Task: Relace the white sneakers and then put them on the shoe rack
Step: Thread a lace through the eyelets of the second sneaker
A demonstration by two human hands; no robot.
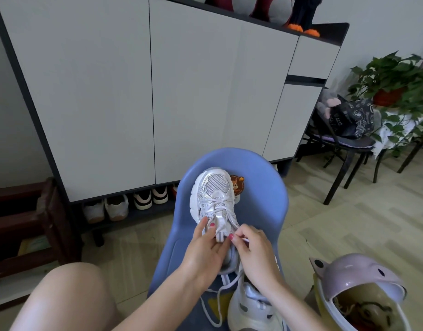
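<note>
Nearest me, at the bottom edge, my bare knee (69,297) sits to the left and the second white sneaker (253,309) lies on the near end of the blue plastic chair (258,168), with a loose white lace (217,304) trailing over the seat beside it. To the right of that stands a lilac lidded bin (358,275), its lid tipped up. Just beyond, my left hand (205,249) grasps the tongue of the first white sneaker (214,194), thumb on one side and fingers on the other, while my right hand (253,249) pinches a lace end between thumb and fingertips close against the upper eyelets. That sneaker rests on the chair seat, toe pointing away from me toward the chair back, its lower eyelets already crossed with lace. A round cartoon sticker (236,183) shows on the chair just right of the toe. Farther off, the shoe rack cabinet (110,91) stands against the wall, with several pairs of shoes (131,201) in its open bottom shelf. At the far right are a dark chair (344,144) holding a black patterned bag (353,118) and a leafy potted plant (394,80).
</note>
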